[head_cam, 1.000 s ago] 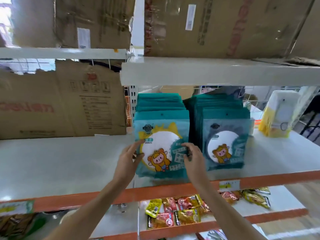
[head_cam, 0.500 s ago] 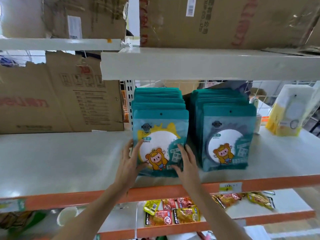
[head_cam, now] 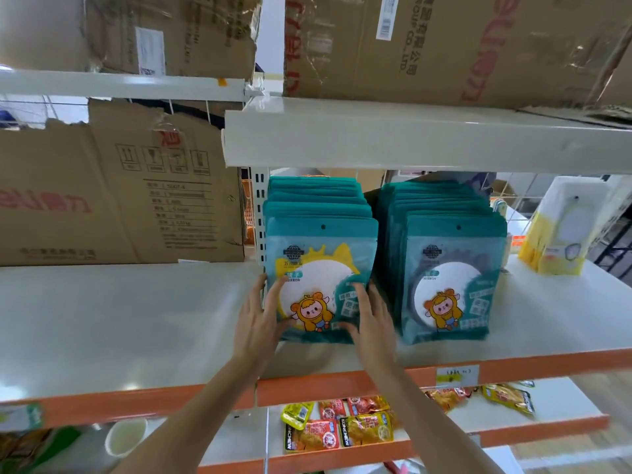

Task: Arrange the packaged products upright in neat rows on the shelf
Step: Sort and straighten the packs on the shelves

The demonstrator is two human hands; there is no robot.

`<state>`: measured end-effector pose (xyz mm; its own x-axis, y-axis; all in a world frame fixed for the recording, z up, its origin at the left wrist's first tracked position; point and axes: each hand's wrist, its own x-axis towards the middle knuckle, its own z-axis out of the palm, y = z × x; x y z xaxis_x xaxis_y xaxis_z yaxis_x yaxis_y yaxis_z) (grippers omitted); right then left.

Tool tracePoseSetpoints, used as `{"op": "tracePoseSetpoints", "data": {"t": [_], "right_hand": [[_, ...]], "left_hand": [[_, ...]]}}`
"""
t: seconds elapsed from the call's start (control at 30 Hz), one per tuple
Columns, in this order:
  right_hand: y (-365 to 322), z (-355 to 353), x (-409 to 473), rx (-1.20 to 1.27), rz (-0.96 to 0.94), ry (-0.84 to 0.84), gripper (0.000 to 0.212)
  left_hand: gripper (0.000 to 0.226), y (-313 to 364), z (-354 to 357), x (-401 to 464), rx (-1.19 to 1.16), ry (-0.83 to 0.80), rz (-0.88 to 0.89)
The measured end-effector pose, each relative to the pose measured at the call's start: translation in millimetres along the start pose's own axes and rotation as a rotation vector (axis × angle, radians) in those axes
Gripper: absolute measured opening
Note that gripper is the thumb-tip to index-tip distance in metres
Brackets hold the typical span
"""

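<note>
Two rows of teal packets stand upright on the white shelf [head_cam: 136, 319], one behind another. The left hand [head_cam: 258, 323] lies flat, fingers spread, against the left edge of the front packet [head_cam: 321, 285] of the left row. The right hand [head_cam: 371, 319] lies flat, fingers extended, against that packet's right edge, in the gap beside the right row [head_cam: 448, 278]. Both hands are open and press the packet between them without curling around it. A cardboard box [head_cam: 113, 200] stands to the left.

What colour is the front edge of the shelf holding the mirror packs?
Orange, seen in the head view: the shelf has an orange front edge below the teal mirror packs.
</note>
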<state>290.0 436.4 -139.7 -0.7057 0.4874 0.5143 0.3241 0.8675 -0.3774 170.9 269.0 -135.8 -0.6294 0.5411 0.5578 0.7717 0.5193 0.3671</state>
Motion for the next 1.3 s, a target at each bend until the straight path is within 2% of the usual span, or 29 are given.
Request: {"op": "tracePoseSetpoints", "data": {"t": [0.27,0.4,0.8,1.1,1.2,1.3], "right_hand": [[3,-3,-8,-0.115,-0.074,0.06,0.099],[1,0,-10,-0.139,-0.114,0.089,0.1],[-3,-3,-21,-0.147,-0.167,0.187,0.099],[-8,-8,-27,-0.125,-0.192,0.132,0.088],[-10,-10,-25,-0.137,-0.21,0.081,0.091],[-13,-15,-17,-0.191,-0.229,0.03,0.099]], "left_hand": [[0.087,7,-5,-8,0.222,0.111,0.137],[0.083,10,-5,-14,0.312,0.088,0.232],[0.07,18,-19,-27,0.346,-0.015,0.204],[0.078,25,-25,-33,0.349,-0.076,0.183],[0.082,32,-25,-26,0.38,-0.095,0.224],[0.095,38,-23,-8,0.49,-0.141,0.249]]}}
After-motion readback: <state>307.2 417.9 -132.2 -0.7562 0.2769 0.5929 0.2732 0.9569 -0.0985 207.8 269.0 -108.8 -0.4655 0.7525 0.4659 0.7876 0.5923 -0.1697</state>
